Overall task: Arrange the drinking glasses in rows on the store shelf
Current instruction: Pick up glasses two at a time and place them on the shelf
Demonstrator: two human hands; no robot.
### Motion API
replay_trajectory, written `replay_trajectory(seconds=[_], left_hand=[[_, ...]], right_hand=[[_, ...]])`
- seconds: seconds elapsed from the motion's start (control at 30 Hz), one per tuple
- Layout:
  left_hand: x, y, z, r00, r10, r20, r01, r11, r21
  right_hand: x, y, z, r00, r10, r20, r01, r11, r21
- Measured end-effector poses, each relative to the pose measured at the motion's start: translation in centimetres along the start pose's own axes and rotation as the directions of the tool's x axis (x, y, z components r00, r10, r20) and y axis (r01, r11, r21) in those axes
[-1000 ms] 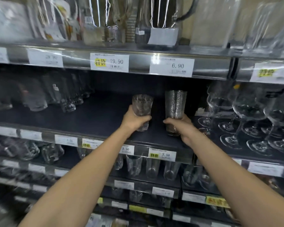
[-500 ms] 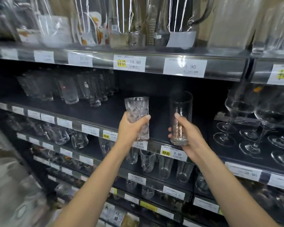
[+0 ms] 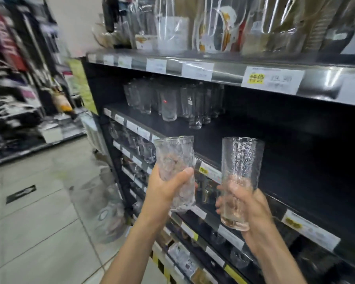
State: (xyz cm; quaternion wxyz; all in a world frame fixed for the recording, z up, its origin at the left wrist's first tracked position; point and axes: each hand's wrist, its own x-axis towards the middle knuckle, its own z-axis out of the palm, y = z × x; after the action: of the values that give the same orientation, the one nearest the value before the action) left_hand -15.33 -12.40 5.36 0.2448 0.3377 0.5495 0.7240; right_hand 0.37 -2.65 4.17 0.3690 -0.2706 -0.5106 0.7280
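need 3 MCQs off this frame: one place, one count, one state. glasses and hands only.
1. Where do the standing glasses sit on the dark shelf?
A) toward its left end
B) at its right end
C) along its front edge

2. How many glasses are being held?
A) one
B) two
C) four

3. The taller glass in the right hand is:
A) lying on the shelf
B) upside down
C) roughly upright, held in the air

Key:
1 A: the cluster stands left of both held glasses, set back from the edge.
2 B: the left hand grips the shorter glass, and the right grips the taller one.
3 C: its rim is up and its base rests on nothing.
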Motion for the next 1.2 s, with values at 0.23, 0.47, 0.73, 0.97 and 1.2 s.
replay_trajectory(seconds=[0.23,0.47,0.73,0.97,1.2], left_hand=[[0.7,0.3,-7.8,0.981,0.005,-0.192,0.0,1.0,0.025],[3.4,1.1,-16.8,0.951,0.048,-0.306,-0.033,0.998,0.054],[10.5,0.9,-28.2,0.962,-0.019,-0.273,0.032,0.999,0.043],[18.9,0.7,-36.6,0.982,-0.096,-0.165,0.099,0.995,0.012],[26.8,-1.0,-39.4,0.992,-0.127,-0.013,0.127,0.991,-0.041]], right_hand=[[3.3,3.1,7.9,0.981,0.083,0.176,-0.081,0.996,-0.021],[7.0,6.4,17.0,0.956,0.122,0.268,-0.103,0.991,-0.082],[12.6,9.8,27.5,0.967,0.092,0.236,-0.079,0.995,-0.066],[17.8,12.6,34.8,0.997,0.009,0.08,-0.004,0.998,-0.063],[22.4,13.5,37.0,0.994,-0.07,-0.082,0.062,0.993,-0.104]])
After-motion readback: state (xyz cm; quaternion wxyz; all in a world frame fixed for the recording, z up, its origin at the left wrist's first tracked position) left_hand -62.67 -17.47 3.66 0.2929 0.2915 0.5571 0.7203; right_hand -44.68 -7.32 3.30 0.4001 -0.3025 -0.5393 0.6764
